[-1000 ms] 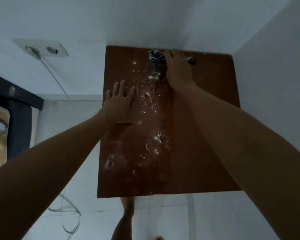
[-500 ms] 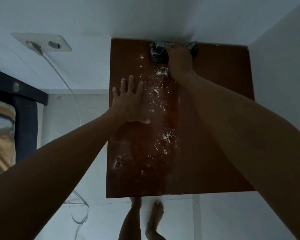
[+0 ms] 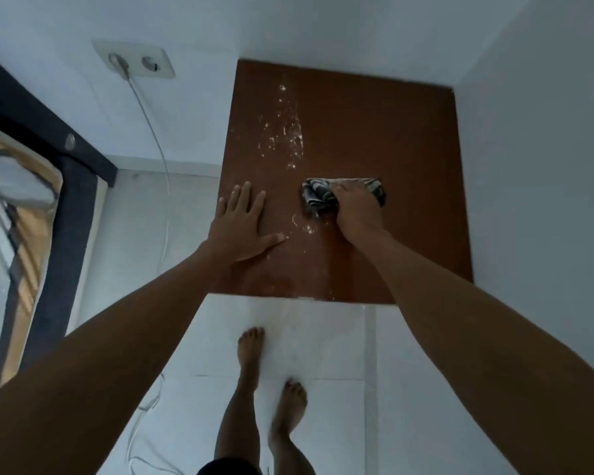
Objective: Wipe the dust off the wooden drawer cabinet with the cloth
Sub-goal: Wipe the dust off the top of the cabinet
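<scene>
Right hand (image 3: 357,210) clamps the cloth (image 3: 318,197) mid-cabinet (image 3: 408,159); remaining dust (image 3: 288,132) lies far-left of it; left hand (image 3: 240,224) flat, fingers spread.

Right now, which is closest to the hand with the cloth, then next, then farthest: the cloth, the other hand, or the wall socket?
From the right hand:
1. The cloth, gripped under its fingers on the cabinet top.
2. The left hand, flat on the cabinet's left side.
3. The wall socket, far up on the left wall.
</scene>
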